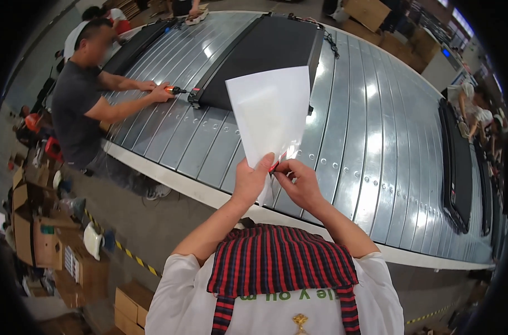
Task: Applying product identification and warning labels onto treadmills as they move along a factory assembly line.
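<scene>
My left hand grips a stack of white sheets by its lower end, thumb on top. The upper part of the sheets fans out over the metal surface, with a paler rectangle on the front one. Fingers of my right hand are pinched at a small red and black piece by the edge of the sheets, close to my left thumb. What kind of piece it is I cannot make out. Beyond the sheets, a wide black panel lies on the ribbed metal table.
At the left a co-worker holds an orange and black power tool against the black panel's corner. Dark panels lie at the table's right end, near another person. Cardboard boxes stand on the floor at left.
</scene>
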The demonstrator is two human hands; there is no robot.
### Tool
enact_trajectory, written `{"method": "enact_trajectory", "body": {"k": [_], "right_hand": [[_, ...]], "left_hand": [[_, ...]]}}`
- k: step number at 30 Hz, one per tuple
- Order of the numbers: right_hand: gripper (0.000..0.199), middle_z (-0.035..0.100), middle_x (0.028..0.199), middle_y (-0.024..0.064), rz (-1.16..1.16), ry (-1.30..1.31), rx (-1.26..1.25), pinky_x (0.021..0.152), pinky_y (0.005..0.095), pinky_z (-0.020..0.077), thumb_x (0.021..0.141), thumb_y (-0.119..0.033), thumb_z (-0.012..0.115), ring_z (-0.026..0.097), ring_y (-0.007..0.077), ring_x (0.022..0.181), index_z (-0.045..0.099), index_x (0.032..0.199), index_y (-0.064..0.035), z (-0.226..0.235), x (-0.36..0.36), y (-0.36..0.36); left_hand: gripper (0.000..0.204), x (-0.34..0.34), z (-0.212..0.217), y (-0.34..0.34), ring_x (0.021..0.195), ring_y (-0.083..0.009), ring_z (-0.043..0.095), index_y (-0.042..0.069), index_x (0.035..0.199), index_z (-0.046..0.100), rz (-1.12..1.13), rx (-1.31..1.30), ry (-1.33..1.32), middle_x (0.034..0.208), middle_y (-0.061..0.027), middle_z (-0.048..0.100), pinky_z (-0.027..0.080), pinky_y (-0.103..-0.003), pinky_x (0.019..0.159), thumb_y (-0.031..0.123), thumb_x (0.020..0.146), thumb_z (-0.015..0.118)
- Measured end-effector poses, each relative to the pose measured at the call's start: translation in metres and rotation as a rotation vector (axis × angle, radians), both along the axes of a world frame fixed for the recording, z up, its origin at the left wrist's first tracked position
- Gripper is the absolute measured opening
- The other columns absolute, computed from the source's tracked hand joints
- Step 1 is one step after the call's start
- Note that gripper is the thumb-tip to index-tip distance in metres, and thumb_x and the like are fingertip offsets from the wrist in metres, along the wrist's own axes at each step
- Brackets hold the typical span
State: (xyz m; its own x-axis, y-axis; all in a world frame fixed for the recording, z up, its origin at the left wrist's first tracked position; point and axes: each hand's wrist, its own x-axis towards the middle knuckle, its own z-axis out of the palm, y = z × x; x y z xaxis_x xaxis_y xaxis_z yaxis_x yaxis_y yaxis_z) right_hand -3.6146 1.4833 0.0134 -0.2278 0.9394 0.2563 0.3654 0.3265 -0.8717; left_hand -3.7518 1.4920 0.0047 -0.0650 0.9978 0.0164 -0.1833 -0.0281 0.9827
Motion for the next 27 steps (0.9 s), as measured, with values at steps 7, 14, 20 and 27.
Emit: {"method": "enact_trajectory", "body": {"k": [7,14,20,27], "right_hand": [[0.011,0.062,0.079,0.0077,-0.149,0.029,-0.047,0.061,0.0245,0.0461,0.078,-0.004,0.057,0.059,0.0135,0.069,0.057,0.088,-0.0014,0.006,-0.048,0.02],[0.014,0.061,0.081,0.0111,-0.345,-0.178,0.261,0.061,0.0278,0.0472,0.076,-0.004,0.057,0.061,0.021,0.07,0.058,0.09,-0.0022,0.005,-0.067,0.04],[0.013,0.061,0.079,0.0132,-0.452,-0.281,0.231,0.057,0.0314,0.0469,0.075,-0.006,0.059,0.059,0.0261,0.065,0.06,0.088,-0.0019,0.01,-0.069,0.038],[0.013,0.061,0.075,0.0141,-0.389,-0.225,0.122,0.056,0.0311,0.0472,0.076,-0.008,0.059,0.061,0.0259,0.065,0.06,0.086,0.0001,0.015,-0.081,0.043]], "left_hand": [[0.033,-0.047,-0.005,0.036,0.067,-0.0094,0.05,-0.002,0.086,0.058,-0.258,0.032,0.174,0.071,-0.0014,0.056,0.041,-0.023,0.061,0.032,0.083,0.057],[0.03,-0.056,-0.012,0.076,0.069,-0.0096,0.053,-0.002,0.086,0.059,-0.301,0.048,-0.019,0.075,-0.0021,0.059,0.043,-0.024,0.06,0.028,0.083,0.058],[0.028,-0.053,-0.015,0.087,0.067,-0.0096,0.055,-0.002,0.084,0.06,-0.411,0.098,-0.002,0.073,-0.003,0.06,0.043,-0.024,0.058,0.026,0.083,0.059],[0.029,-0.068,-0.015,0.091,0.054,-0.0137,0.054,-0.003,0.076,0.06,-0.416,0.252,0.189,0.061,-0.0081,0.058,0.042,-0.028,0.049,0.024,0.085,0.055]]}}
